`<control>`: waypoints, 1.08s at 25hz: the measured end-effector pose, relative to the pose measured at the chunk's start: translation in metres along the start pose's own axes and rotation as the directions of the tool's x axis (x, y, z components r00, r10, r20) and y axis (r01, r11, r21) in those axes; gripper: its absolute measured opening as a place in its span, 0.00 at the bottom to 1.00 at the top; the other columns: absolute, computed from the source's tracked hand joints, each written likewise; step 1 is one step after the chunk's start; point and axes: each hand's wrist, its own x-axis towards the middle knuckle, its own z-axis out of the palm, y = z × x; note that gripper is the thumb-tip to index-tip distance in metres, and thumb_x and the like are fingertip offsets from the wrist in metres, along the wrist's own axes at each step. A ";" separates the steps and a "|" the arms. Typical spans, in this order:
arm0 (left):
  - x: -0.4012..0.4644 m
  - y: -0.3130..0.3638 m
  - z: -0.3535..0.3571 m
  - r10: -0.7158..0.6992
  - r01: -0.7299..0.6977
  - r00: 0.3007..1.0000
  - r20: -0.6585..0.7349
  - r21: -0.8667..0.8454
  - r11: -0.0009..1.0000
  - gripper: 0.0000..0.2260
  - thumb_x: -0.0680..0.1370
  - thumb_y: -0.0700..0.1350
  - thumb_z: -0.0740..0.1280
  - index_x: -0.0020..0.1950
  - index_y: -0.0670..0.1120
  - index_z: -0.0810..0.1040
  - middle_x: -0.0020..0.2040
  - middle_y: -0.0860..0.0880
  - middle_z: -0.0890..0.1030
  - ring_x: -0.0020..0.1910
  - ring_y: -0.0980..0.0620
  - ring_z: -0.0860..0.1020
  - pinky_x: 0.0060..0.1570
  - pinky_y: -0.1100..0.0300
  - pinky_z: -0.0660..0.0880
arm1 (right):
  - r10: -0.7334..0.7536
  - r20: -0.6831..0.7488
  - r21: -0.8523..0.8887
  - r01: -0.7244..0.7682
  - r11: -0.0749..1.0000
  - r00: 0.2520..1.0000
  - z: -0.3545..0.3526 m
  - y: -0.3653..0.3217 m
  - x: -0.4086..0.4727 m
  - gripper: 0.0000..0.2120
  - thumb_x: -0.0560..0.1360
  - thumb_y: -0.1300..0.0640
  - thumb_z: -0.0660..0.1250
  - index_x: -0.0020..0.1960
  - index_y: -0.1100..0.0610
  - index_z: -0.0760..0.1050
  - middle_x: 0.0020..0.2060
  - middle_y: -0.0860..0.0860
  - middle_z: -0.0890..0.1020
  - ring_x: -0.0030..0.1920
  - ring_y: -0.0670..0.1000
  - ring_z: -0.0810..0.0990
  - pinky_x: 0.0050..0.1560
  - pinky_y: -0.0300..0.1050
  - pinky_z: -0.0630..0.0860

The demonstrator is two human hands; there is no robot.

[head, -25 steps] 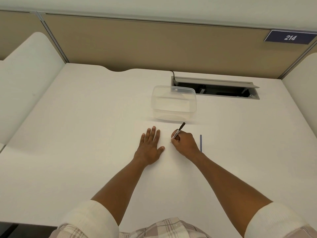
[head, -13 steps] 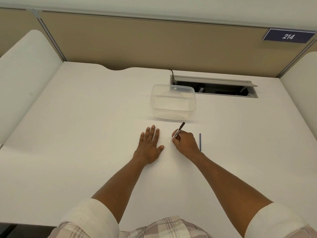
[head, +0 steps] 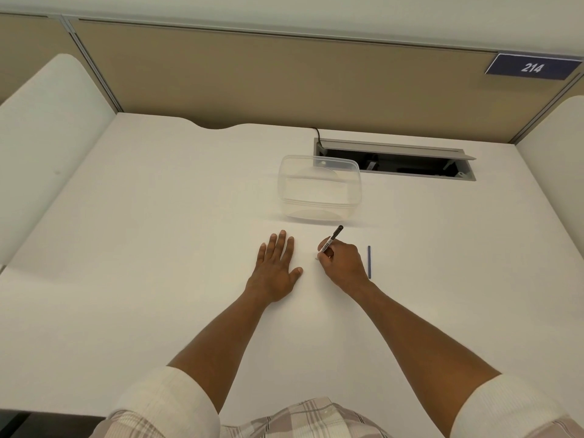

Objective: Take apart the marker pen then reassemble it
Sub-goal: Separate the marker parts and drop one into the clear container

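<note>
Desk: white cubicle desk (head: 158, 248), clear plastic container (head: 319, 191) near the cable hatch (head: 395, 159).
Left hand (head: 276, 268): flat on the desk, fingers straight, holding nothing.
Right hand (head: 343, 267): curled round the marker pen (head: 331, 240), held like a writing grip, tip end down toward the desk.
Blue rod (head: 369, 262): lying just beside the right hand, likely the ink core.
Progress: probably partly apart; refitting the core apparently left.

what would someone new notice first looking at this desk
First, the two bare hands at the middle of the white desk: the left hand lies flat, and the right hand grips a marker pen as if writing. Next, the clear plastic container just beyond them, and a thin blue rod lying right of the right hand.
</note>
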 end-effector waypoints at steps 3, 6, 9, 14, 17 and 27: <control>0.000 0.000 -0.001 0.003 -0.003 1.000 -0.007 -0.006 1.000 0.34 0.82 0.59 0.51 0.79 0.48 0.37 0.79 0.48 0.33 0.77 0.49 0.32 0.75 0.50 0.34 | 0.006 0.010 -0.005 -0.006 1.000 1.000 0.000 0.001 0.000 0.03 0.74 0.57 0.66 0.46 0.54 0.78 0.33 0.48 0.80 0.37 0.51 0.79 0.40 0.42 0.72; -0.001 0.002 -0.003 0.005 -0.005 1.000 -0.006 -0.014 1.000 0.34 0.82 0.59 0.52 0.79 0.48 0.37 0.79 0.48 0.34 0.77 0.49 0.32 0.75 0.50 0.34 | 0.006 0.005 -0.002 -0.006 1.000 1.000 0.001 0.002 -0.001 0.03 0.74 0.57 0.66 0.46 0.54 0.78 0.33 0.48 0.80 0.36 0.50 0.79 0.39 0.40 0.71; -0.001 0.003 -0.005 -0.009 0.009 1.000 0.008 -0.034 0.999 0.34 0.82 0.58 0.53 0.79 0.48 0.38 0.79 0.47 0.35 0.77 0.48 0.33 0.76 0.50 0.35 | 0.005 0.012 0.009 -0.005 1.000 1.000 0.001 0.000 -0.003 0.03 0.74 0.57 0.66 0.46 0.54 0.78 0.32 0.46 0.79 0.36 0.48 0.78 0.38 0.39 0.70; 0.008 0.016 -0.021 -0.004 0.008 1.000 0.022 -0.164 0.986 0.31 0.80 0.50 0.63 0.79 0.46 0.53 0.81 0.47 0.46 0.79 0.48 0.42 0.78 0.51 0.45 | 0.002 0.012 -0.013 -0.002 1.000 1.000 0.003 0.001 -0.004 0.03 0.74 0.57 0.66 0.44 0.53 0.78 0.33 0.47 0.80 0.36 0.49 0.78 0.37 0.40 0.69; 0.009 0.025 -0.020 0.023 -0.025 1.000 -0.011 -0.256 0.966 0.24 0.78 0.47 0.66 0.74 0.51 0.67 0.80 0.53 0.56 0.79 0.55 0.47 0.74 0.52 0.59 | 0.012 0.022 0.016 -0.012 1.000 1.000 0.002 0.004 -0.004 0.02 0.74 0.57 0.67 0.44 0.53 0.78 0.33 0.46 0.80 0.35 0.46 0.78 0.36 0.38 0.69; 0.014 0.041 -0.023 -0.004 -0.018 0.998 -0.065 -0.329 0.944 0.04 0.76 0.44 0.70 0.45 0.53 0.77 0.71 0.52 0.73 0.75 0.54 0.62 0.67 0.52 0.68 | -0.007 0.050 0.202 -0.003 0.979 0.999 -0.007 0.000 -0.006 0.05 0.74 0.55 0.71 0.48 0.56 0.81 0.37 0.46 0.83 0.35 0.42 0.79 0.40 0.37 0.75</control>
